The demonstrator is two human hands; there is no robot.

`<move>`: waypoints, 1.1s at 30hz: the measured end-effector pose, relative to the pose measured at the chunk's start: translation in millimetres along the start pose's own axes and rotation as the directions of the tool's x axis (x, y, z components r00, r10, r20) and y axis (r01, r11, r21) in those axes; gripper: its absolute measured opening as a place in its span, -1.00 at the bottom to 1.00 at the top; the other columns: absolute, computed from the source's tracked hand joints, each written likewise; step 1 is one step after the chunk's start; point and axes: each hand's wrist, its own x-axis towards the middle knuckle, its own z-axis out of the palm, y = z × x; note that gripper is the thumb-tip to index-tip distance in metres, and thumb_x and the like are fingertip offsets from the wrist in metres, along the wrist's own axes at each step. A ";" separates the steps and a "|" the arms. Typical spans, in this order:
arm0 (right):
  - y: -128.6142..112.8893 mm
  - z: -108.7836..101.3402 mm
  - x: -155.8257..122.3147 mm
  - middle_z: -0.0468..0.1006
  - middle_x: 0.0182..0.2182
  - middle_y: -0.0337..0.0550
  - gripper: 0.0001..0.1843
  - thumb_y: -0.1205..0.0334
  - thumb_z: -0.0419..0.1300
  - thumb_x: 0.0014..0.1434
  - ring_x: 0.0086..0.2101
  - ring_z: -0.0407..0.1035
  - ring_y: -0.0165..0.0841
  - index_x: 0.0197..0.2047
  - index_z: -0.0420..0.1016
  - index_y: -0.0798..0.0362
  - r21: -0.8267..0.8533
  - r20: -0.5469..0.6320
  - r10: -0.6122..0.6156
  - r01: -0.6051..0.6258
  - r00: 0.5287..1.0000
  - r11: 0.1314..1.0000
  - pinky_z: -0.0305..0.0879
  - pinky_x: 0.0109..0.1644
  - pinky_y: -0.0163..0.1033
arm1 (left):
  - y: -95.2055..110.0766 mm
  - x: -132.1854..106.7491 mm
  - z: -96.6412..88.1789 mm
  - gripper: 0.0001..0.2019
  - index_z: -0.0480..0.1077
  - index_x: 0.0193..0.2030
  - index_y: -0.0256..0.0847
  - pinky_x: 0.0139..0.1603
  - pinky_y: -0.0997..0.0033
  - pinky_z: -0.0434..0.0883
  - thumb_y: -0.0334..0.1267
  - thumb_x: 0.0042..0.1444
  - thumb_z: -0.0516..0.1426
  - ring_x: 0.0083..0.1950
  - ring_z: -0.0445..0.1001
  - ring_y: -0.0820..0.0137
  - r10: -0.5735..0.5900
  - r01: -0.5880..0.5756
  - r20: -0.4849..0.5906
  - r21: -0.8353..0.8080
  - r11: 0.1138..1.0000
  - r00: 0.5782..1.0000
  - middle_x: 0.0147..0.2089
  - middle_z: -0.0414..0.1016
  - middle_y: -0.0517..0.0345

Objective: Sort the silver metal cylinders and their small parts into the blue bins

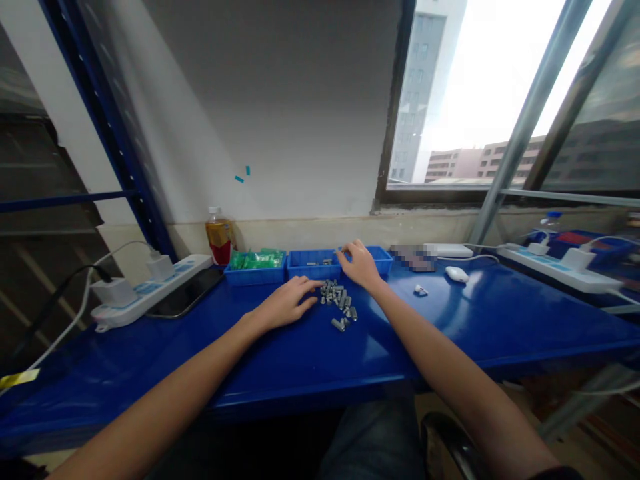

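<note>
My left hand (pixel 286 303) rests on the blue table with its fingers stretched out and thumb apart. Its fingertips reach the left edge of a loose pile of small grey metal cylinders and screw-like pieces (pixel 336 296). Over the border between the middle blue bin (pixel 299 271) and the right blue bin (pixel 384 263) is my right hand (pixel 361 265). Its fingers are bent in a pinch; anything between them is too small to make out. A few metal pieces (pixel 327 262) lie in the middle bin. My right hand hides much of the right bin's inside.
Green packets (pixel 257 259) fill the left bin, beside a drink bottle (pixel 219 235). A phone (pixel 185 293) and power strip (pixel 150 291) lie left. An earbud case (pixel 457 274), a small white item (pixel 421 290) and another power strip (pixel 563 268) are at right.
</note>
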 end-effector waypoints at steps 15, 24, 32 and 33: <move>-3.5 6.1 -7.0 0.44 -0.19 -0.02 -0.76 0.09 0.13 0.18 -0.09 0.24 -0.16 -0.17 0.49 0.02 -0.051 0.098 0.037 -0.032 0.995 0.998 0.09 -0.07 -0.08 | 5.6 2.3 1.9 -0.93 0.35 -0.25 -0.20 -0.18 0.35 0.30 -0.30 0.18 0.05 -0.19 0.38 0.30 -0.087 0.088 -0.018 0.043 0.995 0.996 -0.25 0.46 0.08; -64.1 3.3 -23.2 0.49 -0.27 -0.11 -0.69 0.08 0.21 0.11 -0.19 0.29 -0.24 -0.10 0.40 0.06 0.133 0.096 -0.267 0.253 0.959 0.958 0.05 -0.08 -0.14 | -7.4 6.3 -12.4 -0.67 0.29 -0.39 -0.22 -0.31 0.43 0.27 -0.03 0.23 -0.06 -0.38 0.37 0.39 -0.454 0.333 -0.338 -0.359 0.872 0.824 -0.45 0.40 0.20; -80.3 5.6 -29.0 0.48 -0.32 -0.10 -0.87 0.21 0.15 0.17 -0.24 0.29 -0.27 -0.25 0.42 0.08 0.118 0.061 -0.337 0.328 0.940 0.937 0.08 -0.17 -0.19 | -6.2 7.2 -8.1 -0.59 0.24 -0.46 -0.22 -0.35 0.45 0.25 0.04 0.24 -0.10 -0.41 0.32 0.42 -0.437 0.292 -0.315 -0.415 0.862 0.843 -0.49 0.31 0.24; -79.5 4.9 -28.2 0.48 -0.33 -0.11 -0.87 0.19 0.14 0.18 -0.26 0.29 -0.28 -0.27 0.42 0.07 0.128 0.056 -0.326 0.317 0.944 0.940 0.08 -0.18 -0.19 | -5.8 7.0 -7.7 -0.59 0.25 -0.45 -0.22 -0.34 0.44 0.26 0.03 0.25 -0.13 -0.40 0.33 0.41 -0.437 0.294 -0.314 -0.412 0.862 0.843 -0.48 0.32 0.23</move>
